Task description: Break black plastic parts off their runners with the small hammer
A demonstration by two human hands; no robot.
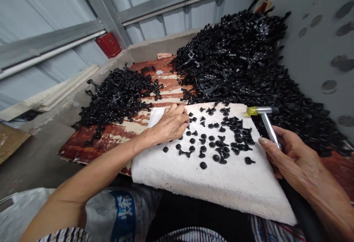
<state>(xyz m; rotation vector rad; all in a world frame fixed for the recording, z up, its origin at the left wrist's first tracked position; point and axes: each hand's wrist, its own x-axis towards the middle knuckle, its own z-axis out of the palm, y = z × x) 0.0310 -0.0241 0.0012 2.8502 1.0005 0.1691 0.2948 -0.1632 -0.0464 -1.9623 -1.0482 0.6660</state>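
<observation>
My right hand (293, 157) is wrapped round the metal shaft of a small hammer (268, 124), whose head has a yellow plastic face at its left end and a dark one at its right. The hammer hangs over the right edge of a white cloth pad (235, 190). At the pad's far left, my left hand (174, 120) has its fingers curled down and closed; whatever they hold is hidden. Near that hand, small black round-headed parts (203, 165) with short stems lie scattered over the pad, thicker toward its right side.
A big heap of black jointed pieces (226, 61) rises behind and right of the pad. A smaller heap (116, 94) lies left on the worn red-brown board (132, 124). A red box (108, 45) stands by the metal wall. A grey spotted panel (318, 57) borders the right.
</observation>
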